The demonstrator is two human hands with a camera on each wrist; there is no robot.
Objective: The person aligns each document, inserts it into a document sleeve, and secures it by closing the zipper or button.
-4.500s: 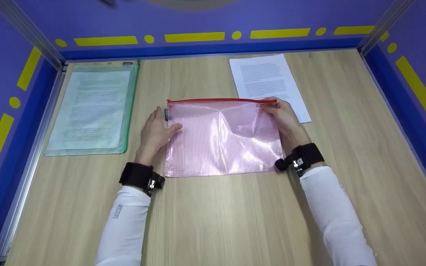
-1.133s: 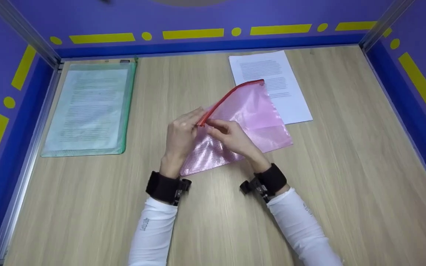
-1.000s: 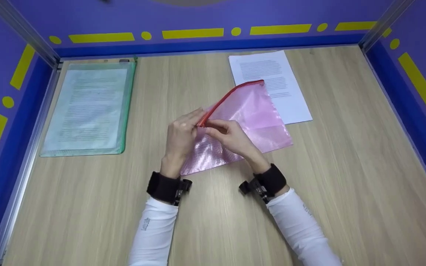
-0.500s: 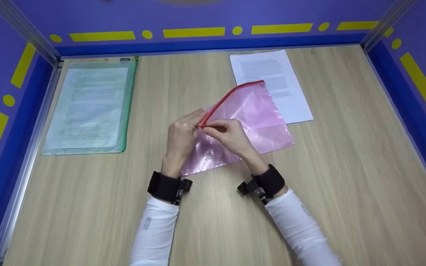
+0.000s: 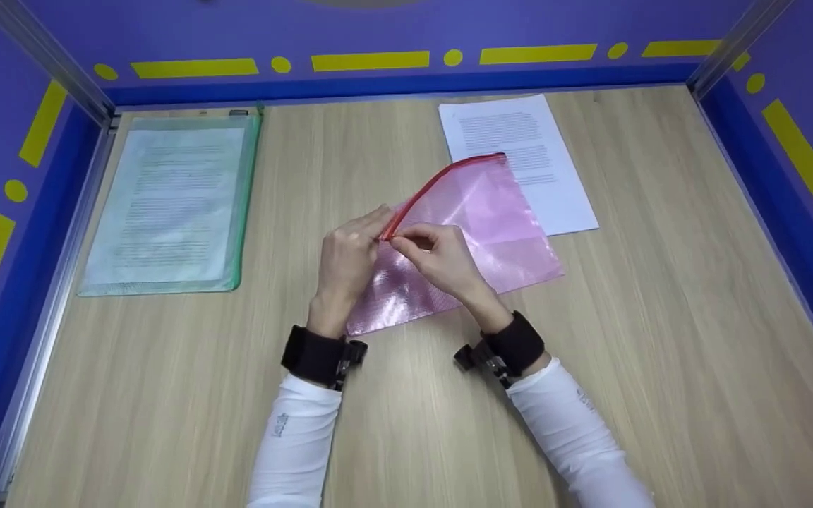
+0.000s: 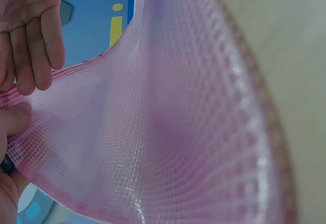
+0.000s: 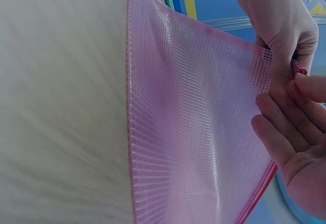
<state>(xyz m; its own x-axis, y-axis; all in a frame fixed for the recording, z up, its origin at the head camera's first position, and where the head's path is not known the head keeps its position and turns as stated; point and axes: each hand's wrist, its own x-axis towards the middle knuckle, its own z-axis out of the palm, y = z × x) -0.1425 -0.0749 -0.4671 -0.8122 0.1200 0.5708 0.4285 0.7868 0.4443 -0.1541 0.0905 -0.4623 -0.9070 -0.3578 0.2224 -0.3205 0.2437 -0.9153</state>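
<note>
Head view: the pink mesh zipper pouch [image 5: 495,240] is at the middle of the wood-grain tabletop [image 5: 675,317], set at an angle, with its red zipper [image 5: 442,173] curving along the far edge. The left hand [image 5: 345,262] grips the corner at the near left end of the zipper. The right hand [image 5: 443,259] is just beside it, thumb and index finger pinching the pouch at that same zipper end; the exact piece between the fingertips is too small for me to tell. The upper right part of the pouch overlaps a printed document [image 5: 555,201] in this line of sight. Well apart, at the left, a green zipper pouch [image 5: 173,212] lies flat with printed paper visible inside. Each wrist carries a black strap [image 5: 312,356] above a white sleeve [image 5: 293,441].

Left wrist view: the mesh of the pink pouch fills the centre, bowed rather than flat. The left thumb [image 6: 17,119] presses on its corner, near a small black tag [image 6: 6,164]. Fingers of the right hand hang loosely above.

Right wrist view: the right hand's lower fingers [image 7: 277,127] are bent beside the mesh. The left hand enters from the top, closed on the corner.
</note>
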